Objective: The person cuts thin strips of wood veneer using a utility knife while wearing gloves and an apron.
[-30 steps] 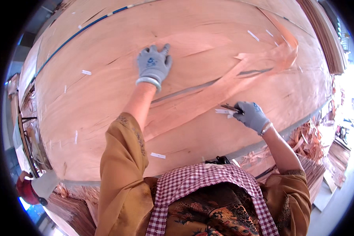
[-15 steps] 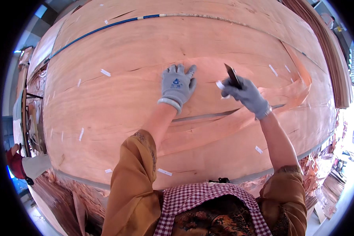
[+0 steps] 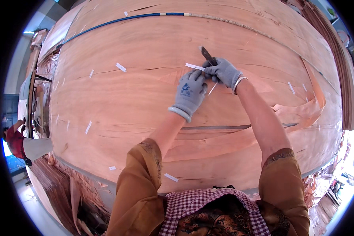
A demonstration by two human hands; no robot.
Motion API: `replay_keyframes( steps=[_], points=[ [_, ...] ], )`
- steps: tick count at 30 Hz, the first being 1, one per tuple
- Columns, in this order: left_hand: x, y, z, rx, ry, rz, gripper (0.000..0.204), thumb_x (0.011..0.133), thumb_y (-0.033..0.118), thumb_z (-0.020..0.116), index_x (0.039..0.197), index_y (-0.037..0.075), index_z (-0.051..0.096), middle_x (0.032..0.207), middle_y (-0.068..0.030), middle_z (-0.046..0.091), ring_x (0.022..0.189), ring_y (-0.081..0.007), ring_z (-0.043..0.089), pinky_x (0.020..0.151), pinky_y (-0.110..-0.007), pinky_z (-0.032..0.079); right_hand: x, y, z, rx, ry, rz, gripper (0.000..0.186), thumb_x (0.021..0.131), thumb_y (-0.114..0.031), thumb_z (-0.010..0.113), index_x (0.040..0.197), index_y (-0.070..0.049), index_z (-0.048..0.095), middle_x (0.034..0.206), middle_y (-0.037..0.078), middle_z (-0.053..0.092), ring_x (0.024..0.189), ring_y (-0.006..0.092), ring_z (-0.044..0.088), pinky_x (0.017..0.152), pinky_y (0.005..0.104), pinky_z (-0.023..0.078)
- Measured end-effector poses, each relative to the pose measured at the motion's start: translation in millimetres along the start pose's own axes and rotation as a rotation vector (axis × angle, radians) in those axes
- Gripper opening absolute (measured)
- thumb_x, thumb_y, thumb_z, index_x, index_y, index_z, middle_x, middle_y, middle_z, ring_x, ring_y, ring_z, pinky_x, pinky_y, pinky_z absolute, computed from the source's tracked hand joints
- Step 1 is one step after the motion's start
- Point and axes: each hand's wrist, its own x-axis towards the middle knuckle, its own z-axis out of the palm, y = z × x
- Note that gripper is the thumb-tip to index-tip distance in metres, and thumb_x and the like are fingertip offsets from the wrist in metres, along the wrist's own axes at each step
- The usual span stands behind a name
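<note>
My left hand (image 3: 189, 93), in a grey glove, lies on a wide sheet of pinkish wood veneer (image 3: 118, 102) with its fingers stretched forward and holding nothing that shows. Beside it, my gloved right hand (image 3: 224, 73) is closed around a dark-handled knife (image 3: 209, 56) that points up and away from me. A white strip of tape (image 3: 194, 67) juts from the right fingers over the left fingertips. Another thin white strip (image 3: 212, 88) hangs below the right hand. Where the fingertips of both hands meet, the contact is partly hidden.
A blue and pale rod (image 3: 122, 23) curves across the far veneer. Small white tape pieces (image 3: 120, 67) dot the surface. A loose veneer strip (image 3: 316, 94) curls at the right, near a long dark gap (image 3: 212, 127). Another person (image 3: 15, 143) stands at the left edge.
My right hand has moved left with the knife and tape, coming against my left fingertips. My left hand stays on the veneer, its fingers drawn in slightly. The view has shifted a little.
</note>
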Motion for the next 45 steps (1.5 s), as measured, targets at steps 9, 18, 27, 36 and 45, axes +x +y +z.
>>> replay_keyframes(
  steps=[9,18,27,36,45],
  points=[
    [19,-7,-26,0.331,-0.265,0.019,0.064,0.084,0.040,0.057,0.139,0.009,0.042,0.142,-0.0136,0.042,0.132,-0.0314,0.038,0.107,-0.043,0.030,1,-4,3,-0.294,0.125,-0.018,0.016,0.083,-0.012,0.064,0.088,0.003,0.060,0.068,0.011,0.066,0.059,0.0189,0.065,0.054,0.0305,0.052],
    [26,0,-35,0.373,-0.384,0.012,0.060,0.086,0.040,0.057,0.138,0.014,0.044,0.141,-0.0132,0.042,0.130,-0.0331,0.039,0.105,-0.043,0.033,-50,5,18,-0.653,0.045,-0.047,0.019,0.086,-0.021,0.058,0.087,-0.003,0.064,0.068,0.010,0.066,0.056,0.0194,0.064,0.053,0.0322,0.051],
    [34,13,-40,0.440,-0.422,0.021,0.057,0.088,0.037,0.054,0.137,0.009,0.045,0.142,-0.0147,0.041,0.130,-0.0336,0.038,0.106,-0.044,0.032,-133,27,-128,-0.049,0.438,-0.058,0.029,0.088,-0.026,0.064,0.106,-0.004,0.059,0.076,0.004,0.064,0.053,0.0077,0.057,0.043,0.0201,0.036],
    [47,99,15,0.116,-0.223,0.494,0.040,0.087,0.022,0.055,0.125,0.010,0.057,0.135,-0.0104,0.050,0.129,-0.0287,0.041,0.107,-0.045,0.030,-159,46,-171,0.162,0.423,-0.143,0.029,0.091,-0.026,0.060,0.111,-0.005,0.058,0.086,0.007,0.068,0.056,0.0071,0.059,0.044,0.0186,0.037],
    [61,121,62,0.203,-0.165,0.563,0.039,0.091,0.028,0.051,0.123,0.008,0.058,0.134,-0.0077,0.052,0.129,-0.0255,0.042,0.110,-0.045,0.026,-129,67,-163,0.188,0.371,-0.029,0.020,0.091,-0.017,0.057,0.106,-0.003,0.058,0.078,0.007,0.066,0.051,0.0078,0.055,0.044,0.0198,0.039]
  ],
)
